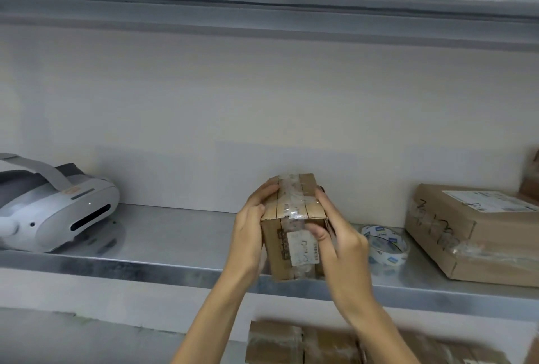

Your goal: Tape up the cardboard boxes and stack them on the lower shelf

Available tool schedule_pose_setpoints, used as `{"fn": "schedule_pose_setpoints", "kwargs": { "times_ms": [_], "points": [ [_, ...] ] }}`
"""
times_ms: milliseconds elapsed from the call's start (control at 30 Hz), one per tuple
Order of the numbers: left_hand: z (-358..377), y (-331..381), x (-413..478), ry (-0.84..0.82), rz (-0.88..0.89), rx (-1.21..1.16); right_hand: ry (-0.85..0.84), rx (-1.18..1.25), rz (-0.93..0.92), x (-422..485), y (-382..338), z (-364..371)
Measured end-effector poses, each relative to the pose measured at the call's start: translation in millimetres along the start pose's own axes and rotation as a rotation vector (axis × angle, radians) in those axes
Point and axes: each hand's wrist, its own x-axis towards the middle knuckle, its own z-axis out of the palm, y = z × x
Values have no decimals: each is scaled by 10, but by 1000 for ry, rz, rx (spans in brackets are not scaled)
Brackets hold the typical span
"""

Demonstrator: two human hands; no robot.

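Both hands are working the small brown cardboard box (294, 217) criss-crossed with clear tape, right at the front edge of the grey metal shelf (175, 241); whether it's resting there, I cannot tell. The left hand (250, 226) is wrapping its fingers round the box's left side, the right hand (341, 235) is clasping the right side, thumb pressing the white label. Just beside them a blue-and-white tape roll (386, 245) is lying flat, with 1 larger brown cardboard box (466, 235) beyond it.
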Motion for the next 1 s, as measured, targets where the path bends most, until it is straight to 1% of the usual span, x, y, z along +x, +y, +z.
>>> {"fn": "schedule_pose_setpoints", "kwargs": {
  "times_ms": [67,167,233,267,300,367,433,467,500,533,567,600,633,700,733,767,800,833,933,1000],
  "points": [
    [-76,-71,-55,-1,-97,-38,3,-91,-150,108,-19,-43],
    [-152,-219,-142,11,-203,98,-53,-256,-373,231,-89,-26],
    [-165,-215,-132,46,-189,78,-139,-425,-503,234,-143,40],
    [-164,-182,-103,49,-152,79,-194,-488,-532,223,-166,78],
    [-161,-141,-60,41,-120,98,-254,-533,-518,212,-200,120],
    [-134,-72,25,-29,-102,138,-373,-569,-452,238,-248,147],
    [-85,-19,53,-109,-133,170,-494,-446,-378,291,-213,57],
    [-61,-5,38,-142,-134,195,-517,-299,-344,315,-200,-15],
    [-42,-9,21,-161,-134,222,-482,-116,-276,333,-202,-107],
    [-30,-29,8,-167,-134,239,-410,57,-178,334,-196,-208],
    [-24,-52,-7,-166,-131,233,-354,157,-96,326,-166,-284],
    [-21,-71,-17,-159,-131,220,-342,158,-60,314,-135,-324],
    [-23,-82,-12,-141,-152,207,-368,50,-88,293,-99,-331],
    [-31,-97,35,-123,-226,189,-424,-234,-233,224,7,-300],
    [-37,-105,57,-128,-245,195,-434,-307,-283,188,57,-286],
    [-43,-100,64,-134,-245,208,-430,-330,-297,167,101,-278],
    [-47,-97,70,-141,-239,218,-393,-316,-284,144,125,-275],
    [-51,-98,69,-146,-240,228,-318,-305,-258,112,146,-268],
    [-62,-112,63,-158,-253,238,-53,-219,-140,4,134,-261],
    [-56,-123,77,-149,-254,228,37,-125,-42,-69,117,-256]
  ]
}}
